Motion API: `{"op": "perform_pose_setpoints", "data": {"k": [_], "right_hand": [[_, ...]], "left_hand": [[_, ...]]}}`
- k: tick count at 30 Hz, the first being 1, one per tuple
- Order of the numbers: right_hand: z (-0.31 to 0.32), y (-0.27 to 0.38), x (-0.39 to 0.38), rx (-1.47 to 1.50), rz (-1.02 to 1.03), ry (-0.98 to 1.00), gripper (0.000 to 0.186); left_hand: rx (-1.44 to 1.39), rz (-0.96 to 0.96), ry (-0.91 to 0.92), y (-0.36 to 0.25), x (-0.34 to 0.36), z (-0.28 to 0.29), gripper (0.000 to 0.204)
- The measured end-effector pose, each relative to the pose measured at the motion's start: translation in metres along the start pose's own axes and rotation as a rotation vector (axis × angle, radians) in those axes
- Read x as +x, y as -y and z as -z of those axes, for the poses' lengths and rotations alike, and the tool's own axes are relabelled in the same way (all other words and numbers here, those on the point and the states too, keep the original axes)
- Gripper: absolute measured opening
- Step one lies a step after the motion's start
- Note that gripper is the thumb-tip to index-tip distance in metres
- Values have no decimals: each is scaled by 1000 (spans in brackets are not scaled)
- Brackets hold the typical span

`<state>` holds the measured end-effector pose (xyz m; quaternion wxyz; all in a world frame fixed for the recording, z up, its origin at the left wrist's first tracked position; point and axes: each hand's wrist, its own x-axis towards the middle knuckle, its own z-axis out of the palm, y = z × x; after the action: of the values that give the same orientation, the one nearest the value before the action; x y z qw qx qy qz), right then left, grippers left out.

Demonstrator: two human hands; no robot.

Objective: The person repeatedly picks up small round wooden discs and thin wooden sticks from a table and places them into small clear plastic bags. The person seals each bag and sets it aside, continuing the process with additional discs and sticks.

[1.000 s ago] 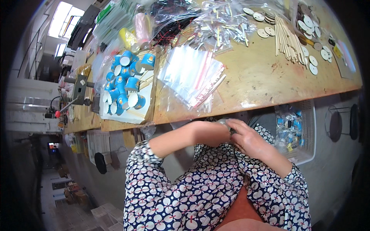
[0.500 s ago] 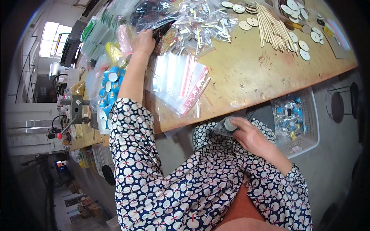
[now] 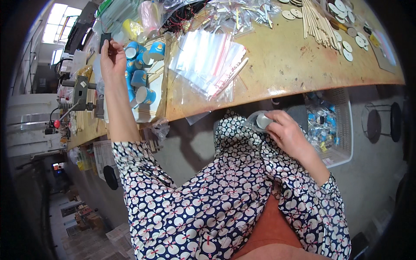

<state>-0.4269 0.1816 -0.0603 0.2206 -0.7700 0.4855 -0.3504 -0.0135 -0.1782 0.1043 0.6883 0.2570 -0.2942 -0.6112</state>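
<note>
Left hand (image 3: 113, 57) pinches black box (image 3: 105, 40), upper left, long axis near upright. Bag (image 3: 251, 121) lies well apart, right of centre, gripped by right hand (image 3: 286, 133).

The left hand (image 3: 113, 58), its arm stretched over the table (image 3: 281, 60), holds a small black box (image 3: 105, 40) at its fingertips, above and beside the blue cups (image 3: 145, 95). The right hand (image 3: 287, 133), low in front of the lap, pinches a clear bag (image 3: 250, 121) and a round white piece (image 3: 262, 121) between thumb and fingers. Flat plastic sleeves (image 3: 199, 60) lie fanned near the table's front edge. Farther right are sticks (image 3: 318, 26) and pale discs (image 3: 347, 55). Below the table, a white basket (image 3: 347, 141) holds bagged blue items (image 3: 324, 125); a stool (image 3: 395, 122) stands beyond it.
</note>
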Motion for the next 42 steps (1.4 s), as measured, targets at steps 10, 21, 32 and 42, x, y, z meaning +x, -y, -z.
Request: {"op": "perform_pose_setpoints", "data": {"k": [10, 21, 32, 42], "right_hand": [[0, 5, 22, -27, 170, -113, 13], [-13, 10, 13, 107, 300, -79, 16], [-1, -8, -13, -1, 180, -96, 14], [10, 0, -11, -111, 147, -123, 17]], "left_hand": [[1299, -331, 929, 154, -284, -75, 23], [1756, -386, 1151, 188, -303, -43, 16], [1399, -117, 1014, 181, -290, -46, 11], [1433, -266, 1117, 177, -295, -54, 3]]}}
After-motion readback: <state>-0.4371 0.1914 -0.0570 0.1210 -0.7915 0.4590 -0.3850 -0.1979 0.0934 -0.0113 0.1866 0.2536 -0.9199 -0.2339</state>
